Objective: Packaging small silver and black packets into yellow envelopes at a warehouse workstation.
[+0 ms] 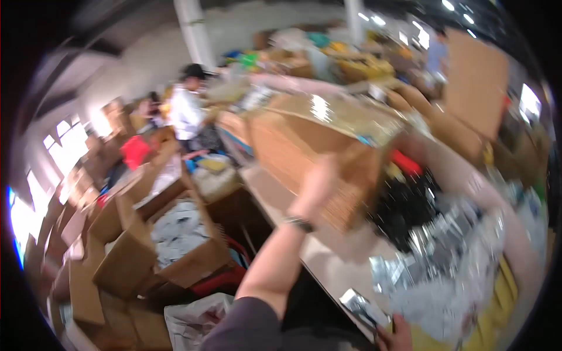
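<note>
My left hand [322,175], with a dark band at the wrist, reaches to a tilted brown cardboard box [278,146] in the middle of the table. Motion smears its fingers, so whether they grip the box cannot be told. At the lower edge, my right hand [399,335] is closed on a shiny silver packet [363,307]. Close to it lies a heap of silver packets [442,245] in clear plastic. Behind them sits a pile of black bagged items [404,207], with a red item [407,162] beyond it.
An open carton of white packets [178,231] stands left of the table [336,266]. A white sack [196,319] is below it. A person in white [186,111] stands at the far left, and another in blue [436,55] at the far right. More cartons and goods fill the background.
</note>
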Tool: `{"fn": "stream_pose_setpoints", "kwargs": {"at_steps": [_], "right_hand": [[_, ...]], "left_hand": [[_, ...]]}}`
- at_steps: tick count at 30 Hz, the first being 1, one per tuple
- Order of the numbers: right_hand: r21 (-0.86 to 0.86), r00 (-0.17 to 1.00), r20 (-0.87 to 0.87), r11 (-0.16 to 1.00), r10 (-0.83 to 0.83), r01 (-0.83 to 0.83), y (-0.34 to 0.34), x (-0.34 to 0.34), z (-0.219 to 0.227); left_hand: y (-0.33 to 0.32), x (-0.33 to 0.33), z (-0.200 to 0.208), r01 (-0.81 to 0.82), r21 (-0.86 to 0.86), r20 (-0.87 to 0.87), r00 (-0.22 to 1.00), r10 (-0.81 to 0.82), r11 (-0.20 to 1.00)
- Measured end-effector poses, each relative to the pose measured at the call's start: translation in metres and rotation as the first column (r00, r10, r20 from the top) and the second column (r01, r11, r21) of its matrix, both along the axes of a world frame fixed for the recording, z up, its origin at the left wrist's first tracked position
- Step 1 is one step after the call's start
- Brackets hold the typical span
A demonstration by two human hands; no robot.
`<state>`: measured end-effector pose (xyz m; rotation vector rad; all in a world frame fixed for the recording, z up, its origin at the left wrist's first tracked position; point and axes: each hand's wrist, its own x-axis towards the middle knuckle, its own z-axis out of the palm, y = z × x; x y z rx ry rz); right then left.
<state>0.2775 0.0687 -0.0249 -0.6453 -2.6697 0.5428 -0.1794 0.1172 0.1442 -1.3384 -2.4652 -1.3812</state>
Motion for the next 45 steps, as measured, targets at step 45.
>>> {"fn": "stream_pose_setpoints", "kwargs": {"at_steps": [45], "right_hand": [[0.235, 0.880, 0.199, 0.892, -0.432, 0.385, 0.100, 0.128, 0.078]], "left_hand": [[-0.081, 0.165, -0.124, 0.629, -0.540, 0.348, 0.771, -0.533, 0.559]]}}
